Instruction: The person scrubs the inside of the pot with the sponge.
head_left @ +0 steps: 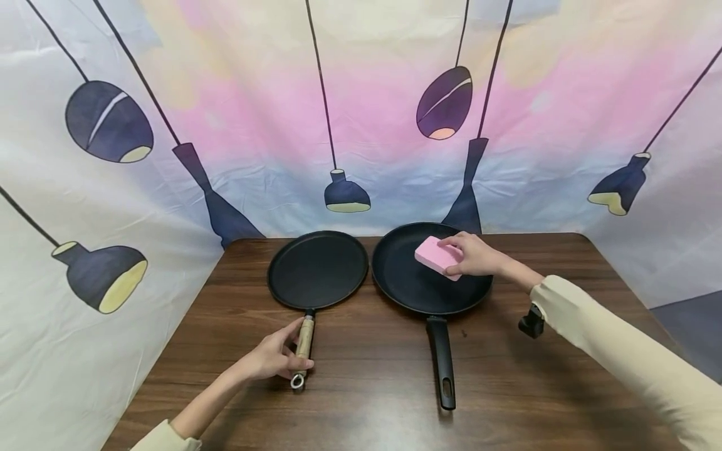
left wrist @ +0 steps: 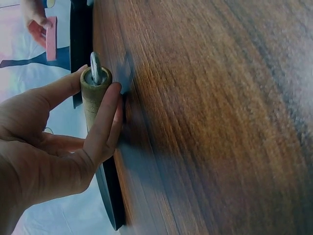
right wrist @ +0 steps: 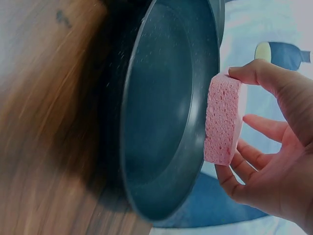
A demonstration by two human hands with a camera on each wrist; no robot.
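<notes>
A pink sponge [right wrist: 222, 120] is pinched between the thumb and fingers of my right hand [head_left: 476, 254]. In the head view it overlaps the inside of a deep black frying pan [head_left: 406, 285], whose black handle [head_left: 442, 357] points toward me. My left hand [head_left: 274, 352] grips the wooden handle [left wrist: 93, 100] of a flat round black griddle pan [head_left: 318, 269], thumb on one side and fingers on the other. A metal hanging ring [left wrist: 96, 68] sticks out of that handle's end. Both pans stand side by side at the back of the table.
The brown wooden table [head_left: 366, 401] ends at the back against a cloth backdrop [head_left: 254, 113] printed with hanging lamps. A small black device [head_left: 531, 322] sits at the right sleeve's cuff.
</notes>
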